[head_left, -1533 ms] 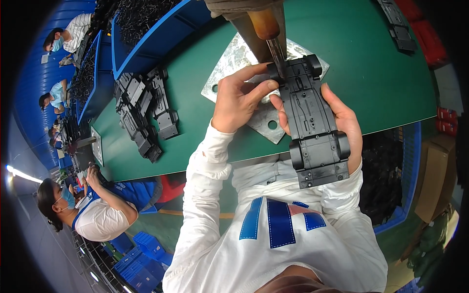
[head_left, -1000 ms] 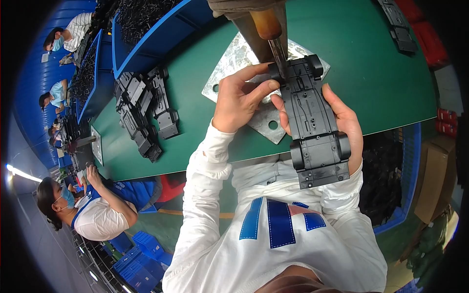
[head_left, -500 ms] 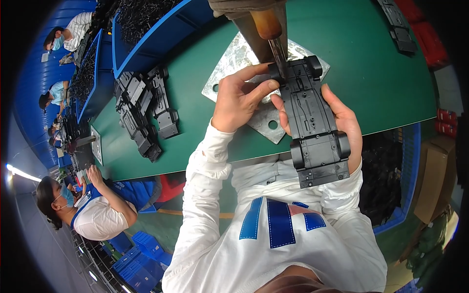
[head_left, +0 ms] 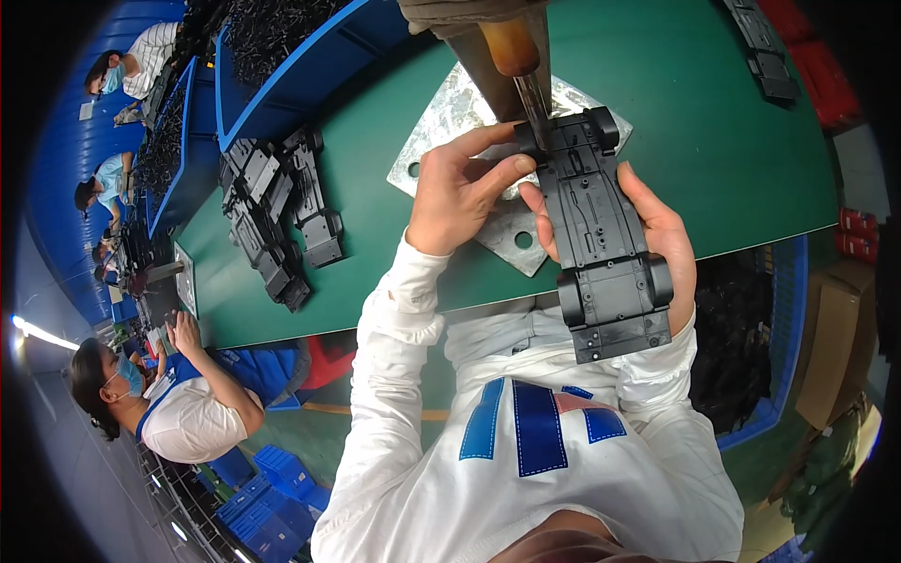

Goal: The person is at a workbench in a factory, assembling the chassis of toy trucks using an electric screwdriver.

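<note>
A black plastic toy car chassis (head_left: 601,225) is held over the near edge of the bench, slanting from far left to near right. My left hand (head_left: 460,192) pinches its far left corner at the wheel arch, thumb and forefinger closed on it. Around the right side of the chassis wraps my right hand (head_left: 668,235), with some fingertips showing at its left side. A soldering iron (head_left: 511,47) with an amber handle hangs from above on a metal stand. Its metal shaft reaches down to the chassis by my left fingertips; the contact point is hard to see.
Under the stand lies a square metal plate (head_left: 422,127) with holes, on the green bench (head_left: 751,178). Several black chassis (head_left: 267,216) are piled at left beside blue bins (head_left: 282,89). A blue crate (head_left: 793,328) stands at right. Co-workers sit at left, one person (head_left: 192,413) close by.
My hands, the chassis and the soldering iron look unchanged. The nearest co-worker's raised hand has shifted slightly.
</note>
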A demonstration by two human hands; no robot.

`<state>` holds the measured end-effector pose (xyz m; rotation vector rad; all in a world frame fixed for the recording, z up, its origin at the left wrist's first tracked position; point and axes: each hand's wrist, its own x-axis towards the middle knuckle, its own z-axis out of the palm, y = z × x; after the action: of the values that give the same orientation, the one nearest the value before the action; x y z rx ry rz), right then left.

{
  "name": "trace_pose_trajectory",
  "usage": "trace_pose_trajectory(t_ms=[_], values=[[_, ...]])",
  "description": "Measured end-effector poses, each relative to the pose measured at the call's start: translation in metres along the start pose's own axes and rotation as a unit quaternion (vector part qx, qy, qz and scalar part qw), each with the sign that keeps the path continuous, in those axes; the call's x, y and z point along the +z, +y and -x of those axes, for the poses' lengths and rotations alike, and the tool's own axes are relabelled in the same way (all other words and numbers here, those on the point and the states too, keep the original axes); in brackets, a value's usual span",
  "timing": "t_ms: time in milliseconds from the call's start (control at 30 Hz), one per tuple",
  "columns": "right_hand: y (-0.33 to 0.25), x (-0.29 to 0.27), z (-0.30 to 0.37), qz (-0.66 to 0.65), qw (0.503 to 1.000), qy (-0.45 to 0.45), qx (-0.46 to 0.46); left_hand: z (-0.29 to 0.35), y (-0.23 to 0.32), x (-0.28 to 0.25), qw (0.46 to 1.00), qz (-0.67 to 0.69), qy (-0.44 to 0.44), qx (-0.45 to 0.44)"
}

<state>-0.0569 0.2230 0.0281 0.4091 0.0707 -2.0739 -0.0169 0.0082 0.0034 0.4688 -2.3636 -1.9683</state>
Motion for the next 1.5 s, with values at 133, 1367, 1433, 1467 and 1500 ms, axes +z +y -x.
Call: trace_pose_trajectory(t_ms=[133, 1367, 1433, 1467, 1500], values=[[0.003, 0.004, 0.001, 0.003, 1.0, 0.014, -0.015, -0.001, -0.002, 0.001, 0.999, -0.027, -0.023, 0.039], [-0.001, -0.006, 0.003, -0.02, 0.999, 0.025, -0.003, 0.0, 0.003, 0.003, 0.997, -0.019, -0.058, 0.054], [0.001, -0.01, 0.006, -0.048, 0.998, 0.025, 0.01, 0.01, 0.012, 0.0, 0.997, -0.028, -0.065, -0.025], [0.004, -0.011, 0.008, -0.055, 0.998, 0.024, 0.017, 0.014, 0.014, -0.002, 0.996, -0.056, -0.065, -0.035], [0.008, -0.01, 0.009, -0.045, 0.998, 0.028, 0.019, 0.018, 0.01, -0.004, 0.996, -0.021, -0.068, -0.046]])
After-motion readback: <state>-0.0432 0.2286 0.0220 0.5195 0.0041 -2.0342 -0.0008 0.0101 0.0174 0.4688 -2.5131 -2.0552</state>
